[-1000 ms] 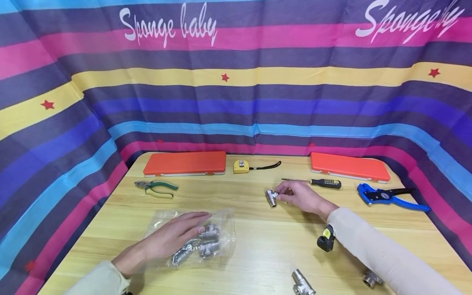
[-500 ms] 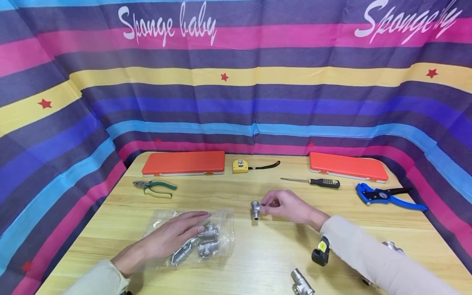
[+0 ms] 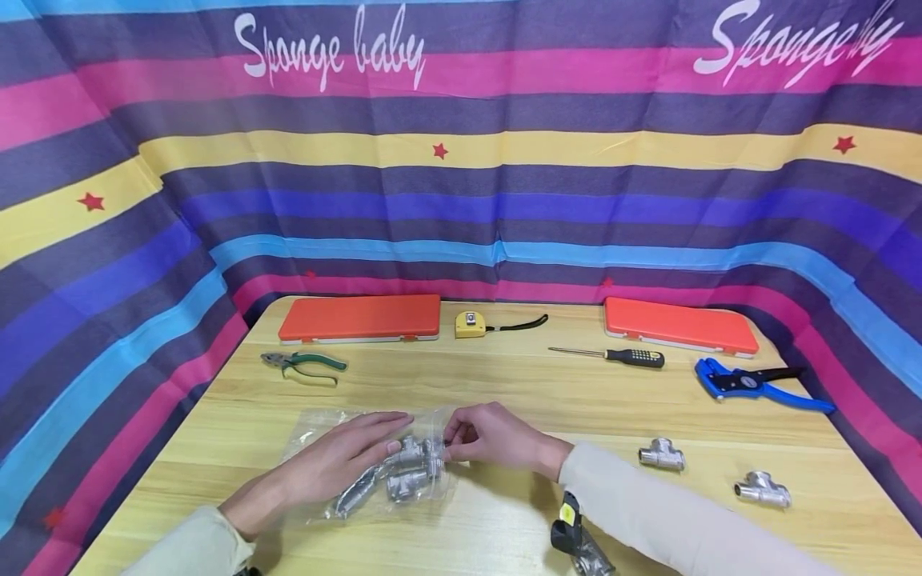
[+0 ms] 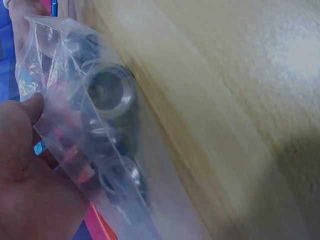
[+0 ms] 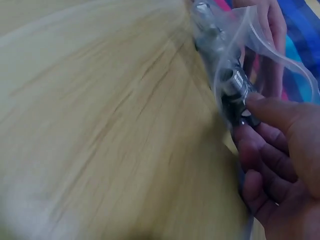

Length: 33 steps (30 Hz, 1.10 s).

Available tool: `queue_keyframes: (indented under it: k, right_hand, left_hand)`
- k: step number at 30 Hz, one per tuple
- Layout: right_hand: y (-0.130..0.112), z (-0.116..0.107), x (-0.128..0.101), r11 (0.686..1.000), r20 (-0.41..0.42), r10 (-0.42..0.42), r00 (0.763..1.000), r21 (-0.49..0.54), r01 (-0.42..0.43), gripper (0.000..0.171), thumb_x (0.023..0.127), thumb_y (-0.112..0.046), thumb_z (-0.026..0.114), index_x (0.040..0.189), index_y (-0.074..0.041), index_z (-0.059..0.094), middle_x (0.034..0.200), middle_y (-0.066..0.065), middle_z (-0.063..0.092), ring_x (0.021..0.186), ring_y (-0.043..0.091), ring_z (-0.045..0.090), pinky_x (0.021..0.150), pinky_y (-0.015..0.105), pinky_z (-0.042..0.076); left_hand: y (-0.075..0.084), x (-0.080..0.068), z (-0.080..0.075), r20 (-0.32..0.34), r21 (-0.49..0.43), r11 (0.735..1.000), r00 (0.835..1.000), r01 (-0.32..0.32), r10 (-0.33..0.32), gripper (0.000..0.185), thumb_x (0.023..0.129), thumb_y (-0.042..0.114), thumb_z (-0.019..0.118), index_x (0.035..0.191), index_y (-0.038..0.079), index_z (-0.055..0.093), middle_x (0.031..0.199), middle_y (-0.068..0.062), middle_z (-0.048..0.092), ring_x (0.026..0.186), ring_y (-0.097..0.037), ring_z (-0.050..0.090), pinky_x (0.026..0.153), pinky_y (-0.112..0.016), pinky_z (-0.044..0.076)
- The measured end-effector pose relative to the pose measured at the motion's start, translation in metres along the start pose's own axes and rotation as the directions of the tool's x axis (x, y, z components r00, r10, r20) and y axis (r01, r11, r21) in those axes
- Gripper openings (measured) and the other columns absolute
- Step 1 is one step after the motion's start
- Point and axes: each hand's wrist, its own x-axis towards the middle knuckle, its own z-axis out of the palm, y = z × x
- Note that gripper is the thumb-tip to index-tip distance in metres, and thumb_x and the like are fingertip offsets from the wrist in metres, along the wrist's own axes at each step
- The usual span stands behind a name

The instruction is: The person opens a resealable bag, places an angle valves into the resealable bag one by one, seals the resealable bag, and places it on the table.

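A clear zip bag [image 3: 448,484] lies on the table with several metal tee fittings [image 3: 407,485] in it. My left hand [image 3: 333,458] lies over the bag and holds its film between thumb and fingers; in the left wrist view the thumb [image 4: 34,106] sits in front of the plastic. At the bag's right-hand mouth, my right hand [image 3: 499,436] pinches another metal tee fitting [image 5: 236,84] between thumb and fingers. That fitting is at least partly within the mouth. Its far side is hidden by the film.
Two tee fittings, one nearer [image 3: 663,454] and one further right [image 3: 763,490], lie on the table; a third fitting [image 3: 594,557] is partly behind the right wrist camera. Pliers [image 3: 306,365], a tape measure [image 3: 471,325], a screwdriver [image 3: 634,358], blue wire strippers [image 3: 756,382] and red cases [image 3: 360,317] stand further back.
My right hand has carried the fitting left and toward me, from the middle of the table to the bag's mouth. The left hand has stayed on the bag.
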Motion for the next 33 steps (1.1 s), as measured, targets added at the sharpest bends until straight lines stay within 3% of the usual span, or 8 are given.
queue_keyframes:
  k: [5, 8, 15, 18, 21, 28, 33]
  right_hand:
    - [-0.006, 0.009, 0.008, 0.999, -0.043, -0.031, 0.999, -0.046, 0.029, 0.013, 0.096, -0.020, 0.085, 0.101, -0.011, 0.077, 0.090, -0.005, 0.078, 0.080, -0.004, 0.065, 0.081, 0.018, 0.058]
    - [-0.010, 0.013, 0.010, 0.997, -0.025, -0.048, 0.999, -0.059, 0.046, 0.009, 0.098, -0.018, 0.082, 0.100, -0.010, 0.078, 0.091, -0.002, 0.079, 0.081, -0.004, 0.067, 0.081, 0.017, 0.058]
    - [-0.011, -0.005, -0.007, 0.999, 0.002, -0.030, 1.000, 0.019, 0.030, 0.023, 0.101, -0.022, 0.079, 0.121, -0.009, 0.079, 0.105, -0.002, 0.082, 0.091, 0.003, 0.073, 0.088, 0.019, 0.061]
    - [0.000, -0.027, -0.026, 0.998, -0.020, 0.000, 1.000, 0.061, 0.002, 0.031, 0.103, -0.024, 0.077, 0.127, -0.005, 0.076, 0.106, -0.001, 0.081, 0.089, 0.014, 0.075, 0.083, 0.024, 0.064]
    - [0.014, -0.058, -0.053, 0.999, -0.074, 0.031, 0.997, 0.030, -0.029, 0.034, 0.103, -0.026, 0.076, 0.129, -0.004, 0.075, 0.106, 0.000, 0.079, 0.088, 0.020, 0.074, 0.078, 0.027, 0.064]
    - [0.045, -0.127, -0.132, 0.982, -0.271, 0.139, 0.952, -0.085, -0.168, 0.034, 0.104, -0.035, 0.075, 0.128, -0.011, 0.077, 0.106, -0.005, 0.077, 0.089, 0.010, 0.067, 0.075, 0.026, 0.060]
    - [0.074, -0.151, -0.187, 0.951, -0.299, 0.257, 0.919, -0.090, -0.295, 0.030, 0.105, -0.033, 0.075, 0.127, -0.012, 0.077, 0.101, -0.002, 0.074, 0.086, 0.009, 0.064, 0.067, 0.027, 0.057]
  left_hand:
    - [0.000, -0.002, -0.001, -0.004, -0.001, 1.000, 1.000, -0.003, 0.003, 0.051, 0.118, 0.046, 0.045, 0.162, 0.022, 0.055, 0.165, -0.006, 0.055, 0.153, -0.038, 0.052, 0.123, -0.067, 0.042]
    - [0.000, -0.003, -0.002, -0.005, -0.007, 1.000, 1.000, -0.011, 0.011, 0.051, 0.118, 0.044, 0.046, 0.162, 0.021, 0.055, 0.165, -0.007, 0.055, 0.152, -0.039, 0.052, 0.123, -0.068, 0.041]
    - [0.000, -0.003, -0.002, -0.010, -0.016, 1.000, 1.000, -0.021, 0.021, 0.051, 0.118, 0.044, 0.046, 0.162, 0.019, 0.055, 0.165, -0.007, 0.055, 0.152, -0.039, 0.052, 0.123, -0.069, 0.041]
    - [0.000, -0.004, -0.002, -0.011, -0.016, 1.000, 1.000, -0.017, 0.017, 0.052, 0.118, 0.044, 0.046, 0.162, 0.019, 0.055, 0.165, -0.007, 0.055, 0.152, -0.039, 0.052, 0.123, -0.068, 0.041]
    - [0.000, -0.003, -0.001, -0.007, -0.016, 1.000, 1.000, -0.011, 0.010, 0.052, 0.118, 0.045, 0.045, 0.162, 0.020, 0.055, 0.165, -0.006, 0.055, 0.153, -0.038, 0.051, 0.123, -0.068, 0.041]
    - [0.000, -0.004, -0.001, -0.012, 0.000, 1.000, 1.000, -0.006, 0.006, 0.051, 0.118, 0.046, 0.046, 0.161, 0.022, 0.056, 0.164, -0.004, 0.056, 0.152, -0.035, 0.053, 0.122, -0.066, 0.043]
    - [0.000, -0.003, -0.001, -0.007, -0.005, 1.000, 1.000, -0.002, 0.002, 0.051, 0.118, 0.047, 0.045, 0.162, 0.023, 0.055, 0.164, -0.004, 0.056, 0.153, -0.035, 0.052, 0.123, -0.066, 0.043]
